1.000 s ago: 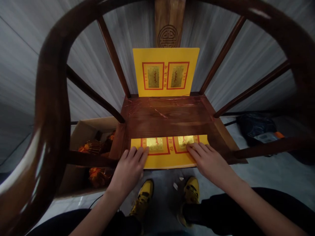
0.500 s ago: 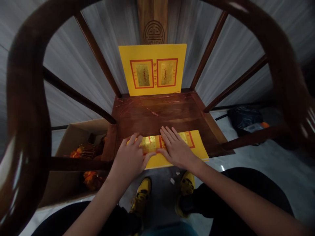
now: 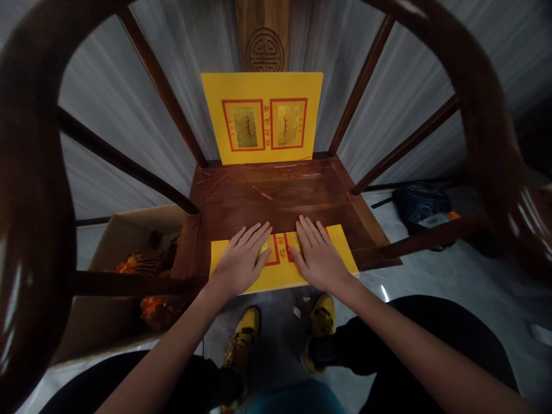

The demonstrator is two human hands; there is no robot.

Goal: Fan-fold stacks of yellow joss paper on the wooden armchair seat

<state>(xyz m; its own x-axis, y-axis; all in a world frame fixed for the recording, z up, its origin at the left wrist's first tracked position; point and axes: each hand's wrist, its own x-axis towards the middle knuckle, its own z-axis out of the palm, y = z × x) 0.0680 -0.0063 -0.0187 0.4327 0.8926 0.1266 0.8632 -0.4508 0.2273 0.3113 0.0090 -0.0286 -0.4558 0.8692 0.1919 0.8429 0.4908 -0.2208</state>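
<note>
While both hands rest palm down on it, a yellow paper sheet [image 3: 282,275] lies flat along the front edge of the seat [image 3: 276,195] of a dark wooden armchair. Red-ruled gold panels and small red characters mark the sheet, and the hands cover much of its panels. The left hand [image 3: 241,259] lies open, fingers spread, on the sheet's left half; the right hand [image 3: 319,259] lies just as open on the right half, its fingertips angled toward the left hand. Neither hand grips or pinches anything, and they stay just apart.

A matching yellow sheet [image 3: 263,118] stands upright at the back edge of the seat, leaning against the chair's splat [image 3: 264,49], which bears a carved round emblem. Its two gold panels show in full.

Beyond the chair's left side, a cardboard box [image 3: 99,322] holds orange tasselled bundles [image 3: 149,284], partly cut off from view by the chair's lower rail and dim inside. Past the right side, a dark bag [image 3: 420,207] sits on the grey floor [image 3: 431,322] with a small orange-tipped item [image 3: 437,218] on it; that item is too small to make out. Yellow sneakers [image 3: 280,339] show below the seat.
</note>
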